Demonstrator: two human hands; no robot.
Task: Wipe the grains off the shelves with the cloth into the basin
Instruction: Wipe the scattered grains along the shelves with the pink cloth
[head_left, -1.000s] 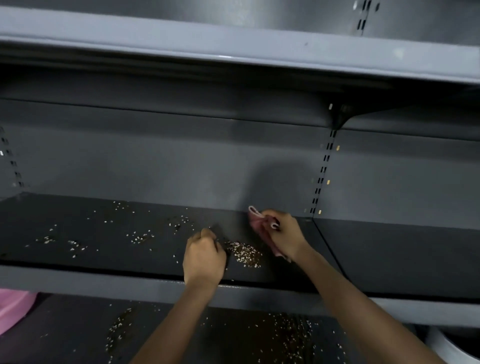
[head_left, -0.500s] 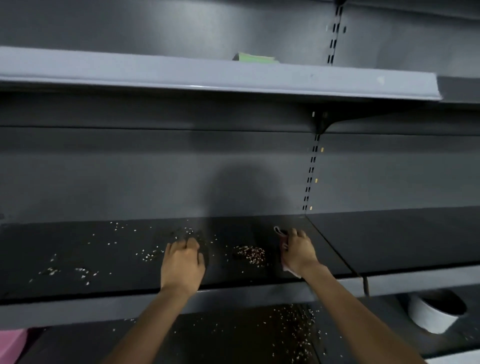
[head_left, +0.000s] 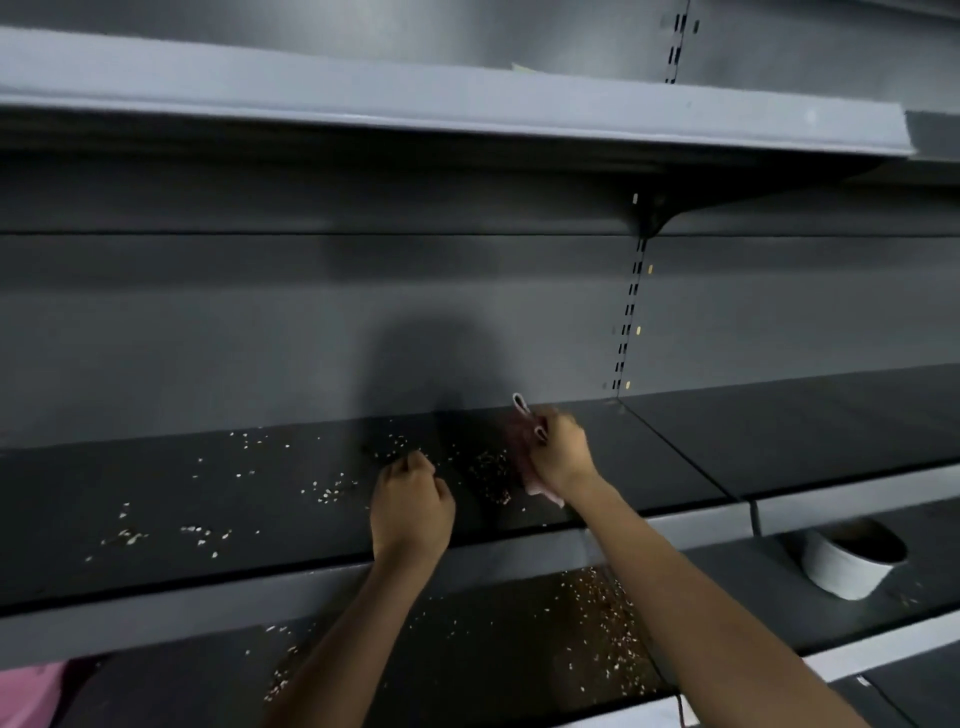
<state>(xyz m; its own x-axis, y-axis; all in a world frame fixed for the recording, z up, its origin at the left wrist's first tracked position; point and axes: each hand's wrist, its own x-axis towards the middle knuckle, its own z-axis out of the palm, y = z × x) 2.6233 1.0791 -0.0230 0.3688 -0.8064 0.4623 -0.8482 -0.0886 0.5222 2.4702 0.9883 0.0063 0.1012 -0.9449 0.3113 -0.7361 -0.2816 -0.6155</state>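
Note:
My right hand (head_left: 560, 457) grips a pinkish cloth (head_left: 522, 441) pressed on the dark middle shelf (head_left: 156, 488), just right of a small heap of grains (head_left: 491, 475). Left of that heap, my left hand (head_left: 413, 506) rests on the shelf with its fingers curled; I cannot see anything in it. Loose pale grains (head_left: 327, 491) are scattered over the shelf to the left. More grains (head_left: 597, 618) lie on the lower shelf under my arms. A white basin (head_left: 841, 569) stands on the lower shelf at the right.
A grey upper shelf (head_left: 467, 111) overhangs the work area. A slotted upright (head_left: 631, 312) divides the back panel. The shelf's grey front lip (head_left: 208, 603) runs under my wrists. A pink object (head_left: 28, 693) shows at the bottom left corner.
The view has shifted up and left, then settled. My right hand with the cloth has pushed the grain heap slightly left, toward my left hand. The left hand has curled its fingers.

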